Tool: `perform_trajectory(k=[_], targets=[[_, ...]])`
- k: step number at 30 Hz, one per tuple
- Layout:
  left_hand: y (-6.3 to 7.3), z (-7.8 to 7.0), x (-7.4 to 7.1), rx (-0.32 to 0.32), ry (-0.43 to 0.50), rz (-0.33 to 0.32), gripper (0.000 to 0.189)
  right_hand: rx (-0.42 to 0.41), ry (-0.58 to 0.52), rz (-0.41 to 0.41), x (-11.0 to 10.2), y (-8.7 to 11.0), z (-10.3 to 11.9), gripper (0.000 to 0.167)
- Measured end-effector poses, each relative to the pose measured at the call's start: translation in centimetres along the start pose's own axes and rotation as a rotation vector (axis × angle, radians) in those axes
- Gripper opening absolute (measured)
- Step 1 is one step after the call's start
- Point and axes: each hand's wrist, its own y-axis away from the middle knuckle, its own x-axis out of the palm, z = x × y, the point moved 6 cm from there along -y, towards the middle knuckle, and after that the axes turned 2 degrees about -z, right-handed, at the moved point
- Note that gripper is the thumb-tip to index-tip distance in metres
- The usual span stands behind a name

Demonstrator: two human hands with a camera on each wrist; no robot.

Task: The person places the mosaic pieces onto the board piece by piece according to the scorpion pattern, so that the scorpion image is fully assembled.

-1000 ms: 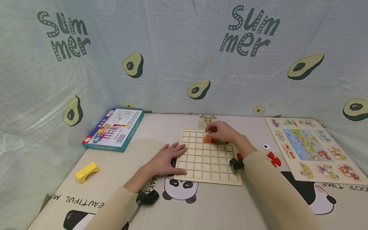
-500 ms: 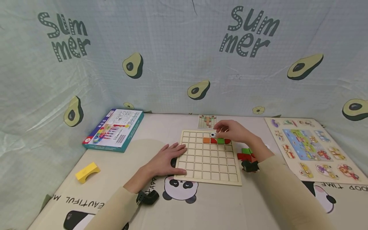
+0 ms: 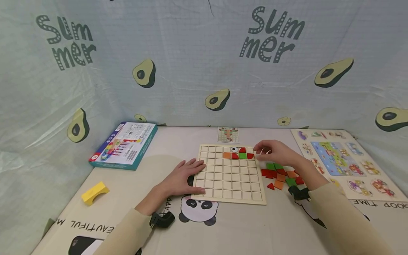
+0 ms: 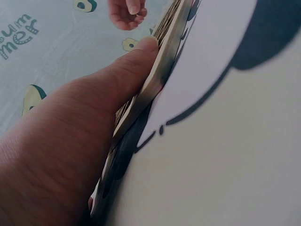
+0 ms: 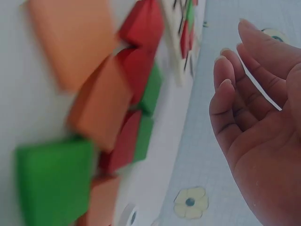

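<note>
A wooden grid board (image 3: 228,177) lies on the table. My left hand (image 3: 182,180) rests on its left edge with fingers spread; the left wrist view has the thumb (image 4: 136,59) along the board's rim. In the top row sit a white eye piece (image 3: 234,149) and a red piece (image 3: 242,150). Below them, an orange square (image 3: 226,155), a green square (image 3: 243,156) and red pieces form a second row. My right hand (image 3: 275,152), fingers loosely bent, hovers at the board's upper right edge. Between its fingers the right wrist view shows no piece.
Right of the board lie several loose green, red and orange pieces (image 3: 278,185). A patterned card (image 3: 228,135) is behind the board. A picture puzzle board (image 3: 360,186) lies far right; a boxed toy (image 3: 125,145) and a yellow arch block (image 3: 94,192) are left.
My right hand was over the top row, with the eye piece at its fingertips half a second ago. It has moved right, leaving that piece on the board. My left hand stays put.
</note>
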Motion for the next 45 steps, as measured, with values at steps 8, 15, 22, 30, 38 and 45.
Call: perform_trajectory(k=[8,15,22,30,38,45], targets=[[0.1,0.0,0.0,-0.002,-0.002,-0.004,0.091,0.025,-0.001,0.072,0.8,1.9,-1.0,0.021],[0.0,0.1,0.0,0.006,-0.008,-0.008,0.091,0.057,0.039,0.104,1.4,2.7,-1.1,0.018],[0.0,0.0,-0.1,0.006,-0.006,-0.005,0.091,0.084,0.072,0.119,1.8,2.8,-1.5,0.020],[-0.1,0.0,-0.2,0.001,-0.009,-0.002,0.091,0.070,0.088,0.128,2.0,2.7,-1.3,0.016],[0.0,-0.1,-0.2,0.003,-0.012,0.000,0.091,0.058,0.074,0.125,2.1,2.8,-1.1,0.015],[0.1,-0.1,0.0,0.000,-0.016,0.001,0.092,0.027,0.046,0.137,1.6,2.9,-1.2,0.011]])
